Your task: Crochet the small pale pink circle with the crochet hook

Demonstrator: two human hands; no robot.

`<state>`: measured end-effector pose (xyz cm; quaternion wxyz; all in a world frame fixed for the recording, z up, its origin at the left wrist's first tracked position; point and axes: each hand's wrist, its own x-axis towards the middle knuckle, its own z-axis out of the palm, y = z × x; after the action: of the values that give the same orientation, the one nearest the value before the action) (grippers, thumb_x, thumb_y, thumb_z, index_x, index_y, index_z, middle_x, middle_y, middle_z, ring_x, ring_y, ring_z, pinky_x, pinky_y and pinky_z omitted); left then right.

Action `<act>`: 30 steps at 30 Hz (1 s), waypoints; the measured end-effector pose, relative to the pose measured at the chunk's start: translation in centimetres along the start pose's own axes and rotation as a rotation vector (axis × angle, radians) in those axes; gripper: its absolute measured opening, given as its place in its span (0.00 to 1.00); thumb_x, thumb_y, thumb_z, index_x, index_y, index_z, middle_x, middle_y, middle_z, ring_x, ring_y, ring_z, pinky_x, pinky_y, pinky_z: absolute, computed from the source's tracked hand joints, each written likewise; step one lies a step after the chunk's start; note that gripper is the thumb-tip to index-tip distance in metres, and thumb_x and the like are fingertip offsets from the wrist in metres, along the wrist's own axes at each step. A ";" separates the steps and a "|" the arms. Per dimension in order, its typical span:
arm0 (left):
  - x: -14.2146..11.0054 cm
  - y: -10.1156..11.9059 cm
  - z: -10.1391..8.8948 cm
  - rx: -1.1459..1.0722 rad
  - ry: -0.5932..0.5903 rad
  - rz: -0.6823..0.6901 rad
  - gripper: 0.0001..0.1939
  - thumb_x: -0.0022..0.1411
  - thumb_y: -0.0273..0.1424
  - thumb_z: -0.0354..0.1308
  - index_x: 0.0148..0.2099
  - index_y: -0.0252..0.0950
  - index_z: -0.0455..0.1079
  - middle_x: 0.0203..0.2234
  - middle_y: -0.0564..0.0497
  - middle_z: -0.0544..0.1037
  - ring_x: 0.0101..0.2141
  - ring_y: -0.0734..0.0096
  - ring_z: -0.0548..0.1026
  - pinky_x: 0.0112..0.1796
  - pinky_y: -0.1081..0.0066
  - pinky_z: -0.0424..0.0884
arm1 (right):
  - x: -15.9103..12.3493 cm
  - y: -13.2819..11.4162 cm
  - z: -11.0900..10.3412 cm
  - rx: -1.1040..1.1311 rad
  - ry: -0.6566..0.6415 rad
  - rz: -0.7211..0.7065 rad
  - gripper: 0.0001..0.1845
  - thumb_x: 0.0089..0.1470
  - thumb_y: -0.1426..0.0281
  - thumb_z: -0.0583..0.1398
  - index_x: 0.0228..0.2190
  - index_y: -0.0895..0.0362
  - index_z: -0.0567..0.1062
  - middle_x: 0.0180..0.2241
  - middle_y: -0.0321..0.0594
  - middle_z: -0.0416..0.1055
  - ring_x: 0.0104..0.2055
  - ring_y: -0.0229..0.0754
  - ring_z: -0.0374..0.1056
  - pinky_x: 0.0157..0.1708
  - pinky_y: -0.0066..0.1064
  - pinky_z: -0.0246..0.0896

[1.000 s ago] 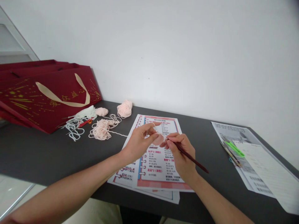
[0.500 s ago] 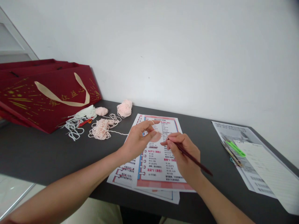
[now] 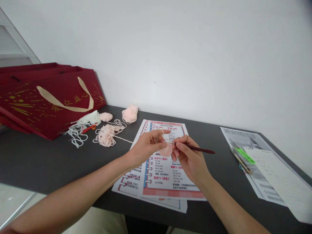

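Between thumb and fingers, my left hand point(image 3: 147, 144) pinches a small round pale pink crochet piece point(image 3: 166, 150), with yarn looped over the raised index finger. A dark-handled crochet hook point(image 3: 198, 149) is gripped in my right hand point(image 3: 191, 156), its thin metal tip reaching the top of the piece. Whether the tip sits inside a stitch is too small to tell. From my left hand a strand runs left to a loose tangle of pale pink yarn point(image 3: 105, 135). Printed pattern sheets point(image 3: 161, 191) lie on the table under both hands.
White yarn point(image 3: 79, 125), a small pink ball point(image 3: 106, 117) and a larger pink ball point(image 3: 130, 113) lie by the dark red gift bags point(image 3: 51, 100) at left. On the right, green-handled scissors point(image 3: 246, 155) rest on papers point(image 3: 280, 175). A white wall point(image 3: 185, 58) rises behind the table.
The hook has swung from slanting down to the right to nearly level. My right hand has turned with it, and the pink piece sits slightly lower and shows more.
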<state>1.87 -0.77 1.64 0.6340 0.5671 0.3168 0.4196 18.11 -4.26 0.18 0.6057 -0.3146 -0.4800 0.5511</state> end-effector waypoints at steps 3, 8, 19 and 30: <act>-0.2 -0.4 0.3 -0.122 -0.007 -0.067 0.20 0.51 0.28 0.65 0.48 0.35 0.72 0.23 0.58 0.70 0.27 0.77 0.69 0.34 0.71 0.63 | -0.5 0.6 -0.1 -0.278 0.000 -0.175 0.04 0.56 0.74 0.57 0.31 0.53 0.69 0.28 0.33 0.67 0.22 0.32 0.62 0.20 0.26 0.61; -0.3 -0.5 0.7 -0.284 0.006 -0.172 0.23 0.50 0.28 0.66 0.51 0.34 0.71 0.21 0.57 0.72 0.24 0.78 0.70 0.34 0.72 0.64 | -1.3 1.6 -0.8 -1.022 -0.116 -0.699 0.13 0.54 0.79 0.57 0.38 0.50 0.68 0.36 0.39 0.69 0.36 0.41 0.67 0.33 0.34 0.67; -0.1 0.2 0.3 -0.282 0.032 -0.226 0.20 0.48 0.28 0.67 0.46 0.33 0.73 0.26 0.53 0.75 0.29 0.73 0.72 0.38 0.68 0.64 | -0.4 0.7 -0.2 -0.151 -0.020 -0.131 0.02 0.55 0.72 0.59 0.31 0.54 0.69 0.32 0.34 0.66 0.22 0.31 0.63 0.20 0.27 0.62; 0.3 0.8 -0.9 -0.377 -0.018 -0.255 0.16 0.47 0.23 0.65 0.42 0.33 0.76 0.25 0.53 0.74 0.26 0.79 0.70 0.32 0.75 0.63 | -0.1 -0.4 -1.1 -0.218 -0.041 -0.202 0.03 0.54 0.74 0.60 0.31 0.54 0.72 0.35 0.35 0.67 0.24 0.32 0.67 0.23 0.29 0.65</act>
<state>1.12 -0.10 2.29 0.7794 0.3978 0.2962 0.3827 19.28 -4.24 0.11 0.6104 -0.3175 -0.5783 0.4383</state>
